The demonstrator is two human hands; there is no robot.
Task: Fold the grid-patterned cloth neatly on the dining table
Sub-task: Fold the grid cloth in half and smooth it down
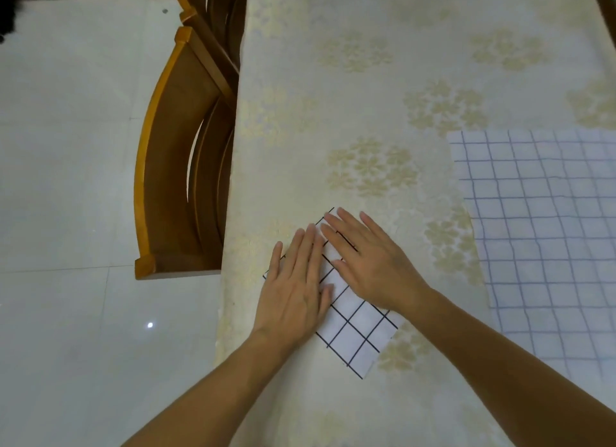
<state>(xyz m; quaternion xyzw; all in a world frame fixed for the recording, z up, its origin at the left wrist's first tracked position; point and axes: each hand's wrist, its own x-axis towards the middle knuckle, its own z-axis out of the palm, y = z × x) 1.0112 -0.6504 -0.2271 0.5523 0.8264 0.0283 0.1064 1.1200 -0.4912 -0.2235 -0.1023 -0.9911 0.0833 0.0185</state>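
While both my hands lie flat with fingers straight, the left hand (pixel 295 290) and right hand (pixel 370 263) press the folded cloth (pixel 356 330) on the worktop (pixel 333 96), near its 9 o'clock edge. At 3 o'clock lies a larger blue-grid cloth (pixel 546 233), well apart. Two chairs (pixel 173 166) stand at 9 to 11 o'clock, tucked against the worktop.

The folded grid-patterned cloth (pixel 358 330) is matt white fabric with thin black lines; the larger grid cloth (pixel 546 233) is soft white fabric with blue lines. The tablecloth (pixel 350 113) is cream textile with a faint floral relief. The chairs (pixel 176 166) are varnished wood; the floor (pixel 73 146) is glossy tile.
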